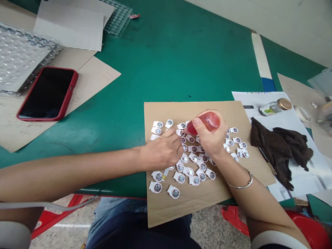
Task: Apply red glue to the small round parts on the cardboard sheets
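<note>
On the left of the table: one phone [48, 91] in a red case, lying on brown paper [101, 74]; beside it, bubble wrap [18, 43]; behind, one white sheet [70, 29]. On the right: one dark cloth [272, 145] with a pen [267, 160] against it, close by the cardboard; one small jar [272, 108], gold-lidded, on its side on printed paper [249, 112]. Centre: many small white tabs [173, 191] with silvery discs, spread on a cardboard sheet [166, 212], some hidden by the hands. Right hand [211, 138]: closed around a red bottle [207, 121], tilted, its nozzle down among the tabs. Left hand [163, 150]: fingers bent together over the tabs; I cannot tell what they grip. Surface: green tabletop [168, 62], cardboard overhanging the near edge. Room: pale wall [285, 15] behind, speckled floor [207, 230], red seats [233, 218] below.
</note>
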The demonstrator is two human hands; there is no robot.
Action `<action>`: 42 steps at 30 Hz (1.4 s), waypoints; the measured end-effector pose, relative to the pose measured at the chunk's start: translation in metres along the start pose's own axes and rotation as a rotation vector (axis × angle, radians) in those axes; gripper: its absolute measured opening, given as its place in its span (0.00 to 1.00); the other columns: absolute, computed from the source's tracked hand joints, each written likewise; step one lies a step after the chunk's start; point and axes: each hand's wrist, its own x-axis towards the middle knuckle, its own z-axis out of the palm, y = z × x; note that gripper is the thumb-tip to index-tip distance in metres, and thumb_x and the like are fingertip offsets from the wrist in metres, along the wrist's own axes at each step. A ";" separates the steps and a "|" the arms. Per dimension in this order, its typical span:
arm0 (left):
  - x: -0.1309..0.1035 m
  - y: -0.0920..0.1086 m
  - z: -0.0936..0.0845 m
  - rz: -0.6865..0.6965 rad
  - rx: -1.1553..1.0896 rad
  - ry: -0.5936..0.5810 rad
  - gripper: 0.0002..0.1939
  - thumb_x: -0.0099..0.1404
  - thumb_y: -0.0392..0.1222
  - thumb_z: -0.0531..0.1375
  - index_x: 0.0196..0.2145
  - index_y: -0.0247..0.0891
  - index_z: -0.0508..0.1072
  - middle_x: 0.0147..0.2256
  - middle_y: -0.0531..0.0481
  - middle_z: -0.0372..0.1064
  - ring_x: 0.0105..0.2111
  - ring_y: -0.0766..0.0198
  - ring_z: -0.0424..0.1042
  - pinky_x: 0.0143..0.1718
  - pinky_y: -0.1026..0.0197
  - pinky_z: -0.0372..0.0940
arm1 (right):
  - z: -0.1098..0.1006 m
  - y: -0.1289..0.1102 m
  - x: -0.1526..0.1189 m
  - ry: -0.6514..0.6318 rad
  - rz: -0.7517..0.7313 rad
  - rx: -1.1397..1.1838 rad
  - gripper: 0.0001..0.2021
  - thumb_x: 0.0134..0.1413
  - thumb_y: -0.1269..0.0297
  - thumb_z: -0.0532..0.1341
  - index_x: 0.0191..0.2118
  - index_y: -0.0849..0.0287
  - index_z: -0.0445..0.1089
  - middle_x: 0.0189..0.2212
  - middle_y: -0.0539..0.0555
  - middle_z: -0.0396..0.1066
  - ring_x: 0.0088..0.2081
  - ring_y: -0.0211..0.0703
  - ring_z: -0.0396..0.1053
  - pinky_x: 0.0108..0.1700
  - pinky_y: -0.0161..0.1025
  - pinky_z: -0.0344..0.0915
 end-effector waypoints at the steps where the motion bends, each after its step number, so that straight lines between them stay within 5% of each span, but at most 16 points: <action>1: 0.000 0.000 0.000 0.000 0.002 -0.001 0.11 0.63 0.29 0.52 0.25 0.32 0.69 0.23 0.47 0.67 0.27 0.63 0.64 0.39 0.53 0.60 | 0.000 0.000 0.000 0.002 -0.002 -0.001 0.14 0.46 0.52 0.63 0.31 0.57 0.63 0.25 0.50 0.68 0.27 0.37 0.67 0.30 0.38 0.67; 15: 0.001 -0.002 -0.002 0.004 -0.001 -0.003 0.12 0.64 0.29 0.52 0.25 0.32 0.70 0.24 0.46 0.68 0.27 0.63 0.64 0.38 0.55 0.60 | 0.002 0.008 -0.002 -0.023 0.077 0.053 0.14 0.46 0.53 0.63 0.33 0.56 0.63 0.27 0.50 0.68 0.28 0.39 0.68 0.35 0.42 0.67; 42: 0.001 -0.005 -0.005 0.001 -0.060 -0.009 0.16 0.65 0.27 0.46 0.26 0.31 0.69 0.25 0.43 0.68 0.29 0.60 0.64 0.37 0.54 0.61 | -0.002 0.006 0.004 0.079 -0.091 -0.067 0.12 0.45 0.56 0.64 0.31 0.55 0.62 0.25 0.49 0.68 0.28 0.37 0.67 0.33 0.39 0.66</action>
